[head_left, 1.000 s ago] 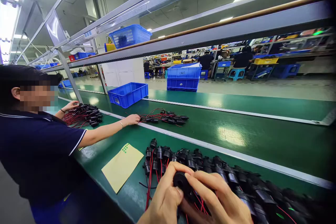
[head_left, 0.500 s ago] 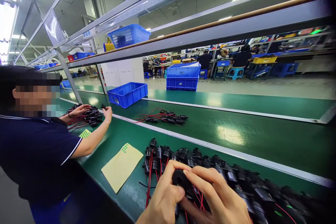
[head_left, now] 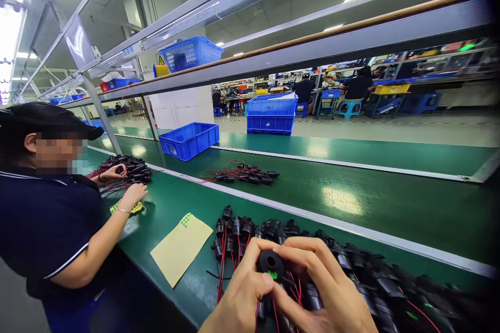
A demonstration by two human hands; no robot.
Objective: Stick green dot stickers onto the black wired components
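A black cylindrical part (head_left: 269,259) with a round hole in its end face sits between my two hands. A small green dot sticker shows on the lower edge of that face. My left hand (head_left: 244,291) grips the part from the left, thumb below and index finger over the top. From the other side my right hand (head_left: 324,286) closes on it, thumb and fingertips against the part and near the dot. Rows of similar black parts with red wires (head_left: 236,226) stand on the green table just behind and beside my hands.
A yellow sticker sheet (head_left: 182,250) with a few green dots lies left of my hands. Further back are a small pile of wired parts (head_left: 250,173) and a blue bin (head_left: 189,141). A co-worker (head_left: 50,218) works at the left beside another pile. A metal shelf rail (head_left: 273,62) crosses above.
The green dot now shows on the part's face, and my right thumb and fingers have shifted around it. The co-worker's nearer hand has dropped back toward their yellow sheet.
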